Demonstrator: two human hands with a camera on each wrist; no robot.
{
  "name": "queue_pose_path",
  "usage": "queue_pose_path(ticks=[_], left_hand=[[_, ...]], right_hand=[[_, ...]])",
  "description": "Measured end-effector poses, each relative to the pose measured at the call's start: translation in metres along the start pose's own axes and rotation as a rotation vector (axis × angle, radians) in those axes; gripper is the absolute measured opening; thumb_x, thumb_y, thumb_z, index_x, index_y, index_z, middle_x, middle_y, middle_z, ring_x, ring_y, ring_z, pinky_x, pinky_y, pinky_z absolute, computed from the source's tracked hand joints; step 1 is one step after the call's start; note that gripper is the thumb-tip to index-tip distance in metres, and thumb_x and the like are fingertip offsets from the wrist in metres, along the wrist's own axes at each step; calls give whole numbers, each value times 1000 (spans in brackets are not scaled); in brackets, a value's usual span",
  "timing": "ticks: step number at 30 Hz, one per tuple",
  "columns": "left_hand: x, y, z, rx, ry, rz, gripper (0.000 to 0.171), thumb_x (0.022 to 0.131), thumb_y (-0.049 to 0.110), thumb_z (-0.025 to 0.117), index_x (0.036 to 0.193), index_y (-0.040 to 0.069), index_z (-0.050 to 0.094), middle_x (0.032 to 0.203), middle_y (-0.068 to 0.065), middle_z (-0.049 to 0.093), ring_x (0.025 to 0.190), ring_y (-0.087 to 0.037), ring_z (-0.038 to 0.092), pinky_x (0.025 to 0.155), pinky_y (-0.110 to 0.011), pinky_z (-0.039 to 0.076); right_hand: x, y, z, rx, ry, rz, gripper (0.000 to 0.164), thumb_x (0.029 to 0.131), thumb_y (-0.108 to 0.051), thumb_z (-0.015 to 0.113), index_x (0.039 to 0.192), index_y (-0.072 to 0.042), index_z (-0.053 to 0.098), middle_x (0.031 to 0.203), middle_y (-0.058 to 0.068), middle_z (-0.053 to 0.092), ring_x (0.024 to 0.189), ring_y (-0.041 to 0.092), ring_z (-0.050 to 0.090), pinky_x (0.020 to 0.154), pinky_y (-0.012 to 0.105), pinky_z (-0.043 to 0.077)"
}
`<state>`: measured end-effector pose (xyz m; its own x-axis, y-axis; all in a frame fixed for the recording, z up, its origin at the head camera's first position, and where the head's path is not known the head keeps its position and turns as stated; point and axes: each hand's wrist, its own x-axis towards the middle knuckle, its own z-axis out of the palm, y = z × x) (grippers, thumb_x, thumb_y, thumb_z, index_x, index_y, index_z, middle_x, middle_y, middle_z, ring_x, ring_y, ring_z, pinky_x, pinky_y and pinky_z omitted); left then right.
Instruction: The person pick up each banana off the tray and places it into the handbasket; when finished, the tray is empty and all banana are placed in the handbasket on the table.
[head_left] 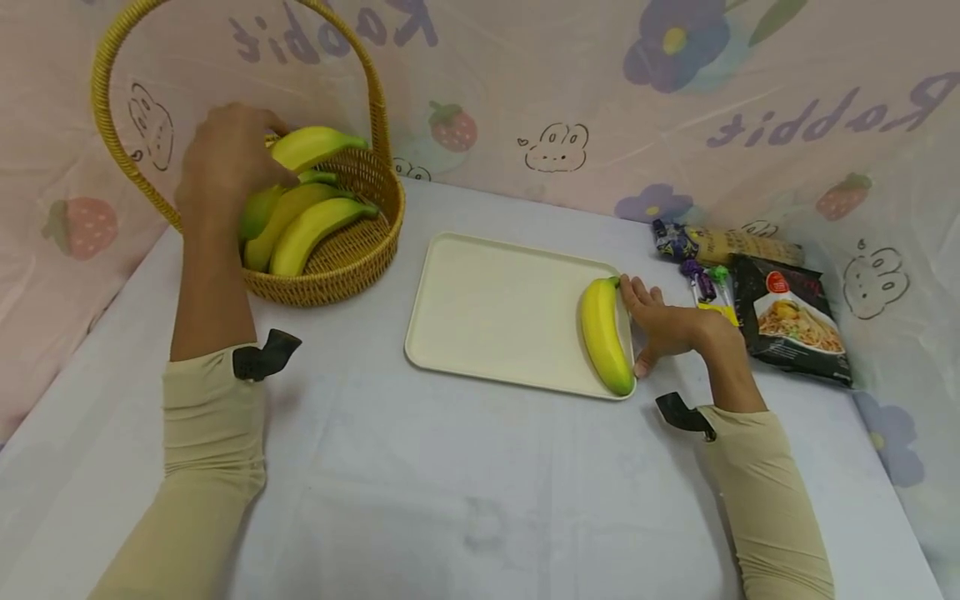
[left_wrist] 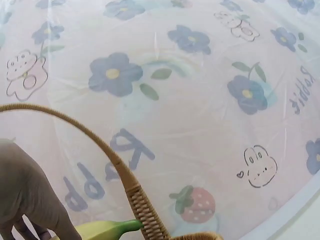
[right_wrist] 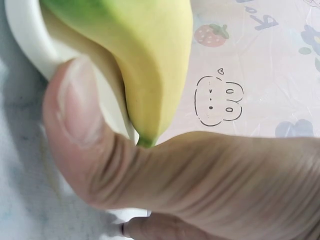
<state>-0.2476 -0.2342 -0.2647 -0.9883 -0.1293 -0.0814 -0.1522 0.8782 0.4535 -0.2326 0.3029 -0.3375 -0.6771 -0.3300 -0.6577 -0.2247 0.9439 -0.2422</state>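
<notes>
My left hand (head_left: 232,158) is over the wicker basket (head_left: 322,287) and grips the end of a banana (head_left: 315,147) above the others; the fingertips are mostly hidden. In the left wrist view, the left hand (left_wrist: 27,195) meets this banana (left_wrist: 102,230) at the bottom edge. Several yellow-green bananas (head_left: 318,225) lie in the basket. Another banana (head_left: 603,337) rests lengthwise along the right side of the cream tray (head_left: 502,312). My right hand (head_left: 663,327) rests at the tray's right edge, fingers extended, its thumb (right_wrist: 75,115) against the rim.
Right of the tray lie a black noodle packet (head_left: 795,317), wrapped lollipops (head_left: 708,287) and a long packaged snack (head_left: 727,246). The tall basket handle (head_left: 378,100) arches up at the left. A printed curtain (head_left: 510,83) hangs behind the white table (head_left: 450,483).
</notes>
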Motion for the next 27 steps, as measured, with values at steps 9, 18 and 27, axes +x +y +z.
queue_pose_path(ticks=[9,18,27], left_hand=[[17,-19,8,54,-67,-68,69,95,15,71,154,-5,43,163,-34,34,144,-60,35,112,-75,35],[16,-23,11,71,-74,-81,67,92,13,73,147,-8,43,150,-39,42,132,-59,42,109,-79,31],[17,-25,15,59,-66,-112,62,90,15,75,138,-10,45,136,-39,46,122,-57,43,103,-78,33]], right_hand=[[-1,-1,1,6,-2,13,154,68,-34,93,161,-4,-27,169,27,-27,155,56,-17,120,79,1],[0,-2,1,-7,-8,18,155,67,-38,92,161,-4,-27,169,28,-27,155,56,-17,120,78,1],[0,-2,1,0,4,-2,154,69,-34,93,161,-4,-27,169,28,-27,155,57,-16,120,79,1]])
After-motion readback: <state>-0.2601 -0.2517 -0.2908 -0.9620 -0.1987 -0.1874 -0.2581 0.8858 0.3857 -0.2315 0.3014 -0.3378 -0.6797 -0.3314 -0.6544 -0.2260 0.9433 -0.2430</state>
